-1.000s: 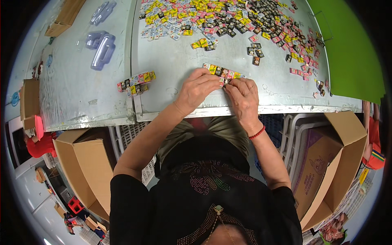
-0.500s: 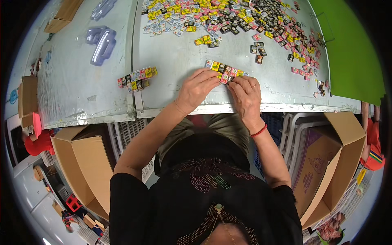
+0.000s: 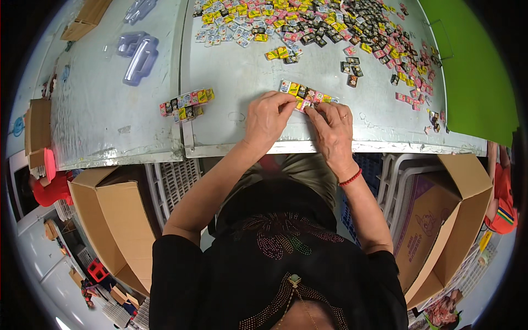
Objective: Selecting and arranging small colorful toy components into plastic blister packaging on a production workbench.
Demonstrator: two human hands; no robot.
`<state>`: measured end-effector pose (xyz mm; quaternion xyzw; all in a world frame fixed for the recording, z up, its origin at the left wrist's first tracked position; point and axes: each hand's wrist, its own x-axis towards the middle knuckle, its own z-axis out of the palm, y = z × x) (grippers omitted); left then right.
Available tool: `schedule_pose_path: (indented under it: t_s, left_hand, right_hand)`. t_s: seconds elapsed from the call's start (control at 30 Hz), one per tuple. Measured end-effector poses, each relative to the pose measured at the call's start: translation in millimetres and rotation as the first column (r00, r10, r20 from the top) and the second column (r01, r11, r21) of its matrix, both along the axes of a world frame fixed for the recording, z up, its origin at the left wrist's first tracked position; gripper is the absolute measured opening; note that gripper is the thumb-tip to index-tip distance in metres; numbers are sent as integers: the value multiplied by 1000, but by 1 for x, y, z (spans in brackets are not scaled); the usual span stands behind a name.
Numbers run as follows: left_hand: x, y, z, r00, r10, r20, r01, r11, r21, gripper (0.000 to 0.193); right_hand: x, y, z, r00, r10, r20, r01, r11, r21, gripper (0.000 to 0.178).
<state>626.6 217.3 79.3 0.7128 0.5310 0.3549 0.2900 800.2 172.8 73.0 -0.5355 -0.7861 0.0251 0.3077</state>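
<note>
On the metal table (image 3: 231, 71) right in front of me lies a small block of tiny candy-size boxes (image 3: 301, 90), set side by side in white, yellow, black and pink. My left hand (image 3: 268, 118) is closed at the block's near left side, thumb and forefinger pressed together against it. Against the near right part of the block, my right hand (image 3: 333, 129) pinches with bent fingers. The fingertips hide some of the boxes. Another assembled group of the same boxes (image 3: 187, 103) rests to the left, across the table's seam.
A wide pile of loose small boxes (image 3: 330, 27) covers the far table. Clear purplish plastic trays (image 3: 140, 59) lie far left. Beyond the right edge is a green surface (image 3: 473, 77). Open cartons flank me, one left (image 3: 126, 214), one right (image 3: 432, 225). Other people show at both sides.
My left hand has shifted slightly, its thumb and forefinger now nearer the front of the block. The right hand stays at the block's right with little movement.
</note>
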Motion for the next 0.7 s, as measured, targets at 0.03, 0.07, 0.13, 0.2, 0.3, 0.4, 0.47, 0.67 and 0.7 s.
schedule_pose_path:
  t_s: [0.03, 0.07, 0.13, 0.2, 0.3, 0.4, 0.47, 0.67, 0.7]
  left_hand:
    - [1, 1, 1, 1000, 4, -18, -5, 999, -41, 14]
    - [1, 1, 1, 999, 7, -36, -10, 997, -81, 15]
    - [4, 1, 1, 999, 11, -43, -15, 994, -107, 16]
    - [4, 1, -1, 999, 13, -48, -19, 991, -129, 16]
    - [0, 2, -2, 999, 25, -27, -29, 990, -138, 17]
    - [-3, 2, -2, 999, 45, -17, -48, 981, -186, 16]
    - [-4, 5, -3, 999, 5, -37, -12, 982, -191, 17]
    - [-18, 5, 7, 996, -82, -48, 81, 997, -21, 27]
    - [-18, 10, 10, 996, -82, -46, 81, 996, -26, 27]
  right_hand:
    - [0, 0, 0, 1000, 1, -1, -1, 1000, 0, 35]
    - [0, 0, 1, 1000, 5, 1, -5, 1000, -4, 35]
    - [0, 0, 1, 1000, 9, 3, -9, 1000, -7, 34]
    - [0, 1, 1, 1000, 21, -3, -21, 1000, -5, 34]
    - [0, 0, 0, 1000, 18, -2, -18, 1000, 6, 32]
    - [0, 2, 2, 1000, 5, 14, -5, 999, 38, 26]
    - [0, 1, 2, 1000, 4, 12, -4, 999, 42, 26]
    - [8, -1, 5, 998, -17, -65, 23, 996, 90, 30]
    - [14, -2, 8, 997, -35, -71, 44, 992, 117, 31]
